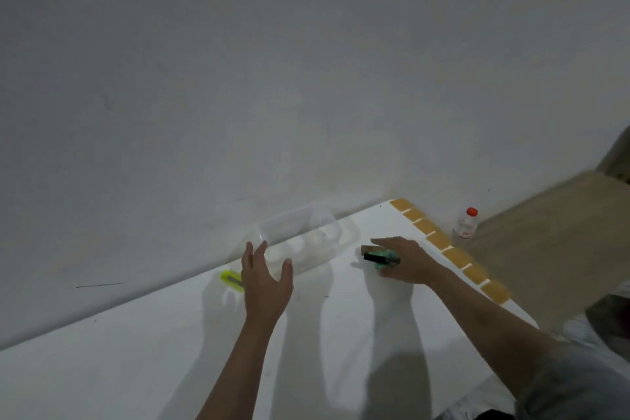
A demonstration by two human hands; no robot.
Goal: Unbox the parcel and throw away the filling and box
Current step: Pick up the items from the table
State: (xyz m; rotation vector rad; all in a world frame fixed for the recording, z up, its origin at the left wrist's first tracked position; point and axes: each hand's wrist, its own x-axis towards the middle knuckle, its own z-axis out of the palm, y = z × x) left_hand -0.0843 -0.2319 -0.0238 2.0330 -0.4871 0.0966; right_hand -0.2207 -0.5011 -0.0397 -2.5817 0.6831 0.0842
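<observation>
Left hand (pixel 264 278), fingers spread and holding nothing, hovers just short of a clear plastic container (pixel 306 242) lying at its 1 o'clock, long axis running along the wall; the left is the nearer. Right hand (pixel 404 261) rests on a small green-and-black object (pixel 380 258); whether it grips cannot be told. A yellow-green cutter (pixel 230 280) lies at the left hand's 9 o'clock. White table (pixel 136 368), grey wall (pixel 272 78); a red-capped bottle (pixel 466 223) stands beyond the table's right edge. No box is visible.

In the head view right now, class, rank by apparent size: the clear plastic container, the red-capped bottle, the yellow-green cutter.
1. Clear plastic container, clearly largest.
2 and 3. Red-capped bottle and yellow-green cutter look alike; the left hand partly hides the cutter, so unranked.
</observation>
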